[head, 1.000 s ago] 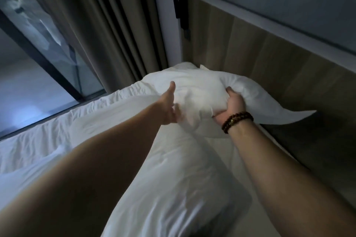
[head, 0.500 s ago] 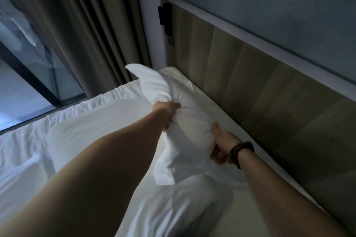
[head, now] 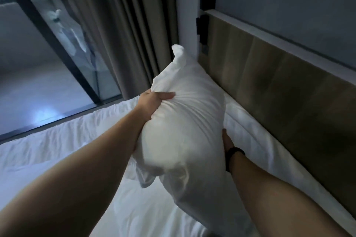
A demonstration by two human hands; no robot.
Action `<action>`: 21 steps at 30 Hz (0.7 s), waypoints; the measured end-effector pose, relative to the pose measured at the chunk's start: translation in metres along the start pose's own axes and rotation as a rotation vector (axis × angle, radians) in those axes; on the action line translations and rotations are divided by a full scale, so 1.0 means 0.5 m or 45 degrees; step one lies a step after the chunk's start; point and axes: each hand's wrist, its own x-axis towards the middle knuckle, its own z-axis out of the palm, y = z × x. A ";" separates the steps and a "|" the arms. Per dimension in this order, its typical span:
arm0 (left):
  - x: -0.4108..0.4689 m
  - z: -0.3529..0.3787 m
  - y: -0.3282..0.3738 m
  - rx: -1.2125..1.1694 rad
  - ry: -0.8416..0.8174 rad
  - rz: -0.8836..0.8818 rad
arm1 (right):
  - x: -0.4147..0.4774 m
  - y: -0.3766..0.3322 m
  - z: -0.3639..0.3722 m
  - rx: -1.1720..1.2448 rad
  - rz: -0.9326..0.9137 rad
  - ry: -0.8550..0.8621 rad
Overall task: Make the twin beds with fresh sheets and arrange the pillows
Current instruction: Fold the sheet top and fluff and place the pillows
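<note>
Both arms (head: 86, 169) were bare along their whole length, from the view's lower edge up to the left hand (head: 154, 100) and the right hand (head: 227, 140). A narrow dark bracelet (head: 234, 153), almost black in the dimness, sat close round the right wrist; blur hid whether it was beaded or plain.

White pillow (head: 183, 125) on end, lifted above wrinkled white-sheeted bed (head: 63, 140), top corner peaked, case bunched.
</note>
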 end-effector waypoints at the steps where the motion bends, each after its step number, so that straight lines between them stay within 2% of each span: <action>1: -0.013 -0.040 0.008 0.001 0.010 0.020 | -0.013 -0.001 0.033 0.150 0.019 -0.150; 3: -0.044 -0.127 0.024 0.054 0.040 0.039 | -0.035 0.001 0.114 0.411 0.144 -0.505; 5: -0.078 -0.219 0.037 0.094 0.097 0.037 | -0.038 -0.004 0.185 0.456 0.153 -0.620; 9: -0.157 -0.453 0.006 0.125 0.350 0.024 | -0.082 -0.019 0.354 0.007 -0.032 -0.497; 15: -0.316 -0.758 -0.113 0.024 0.622 -0.082 | -0.278 -0.015 0.617 -0.506 -0.247 -0.450; 21: -0.492 -0.992 -0.257 -0.185 0.803 -0.179 | -0.447 0.109 0.849 -0.676 -0.433 -0.512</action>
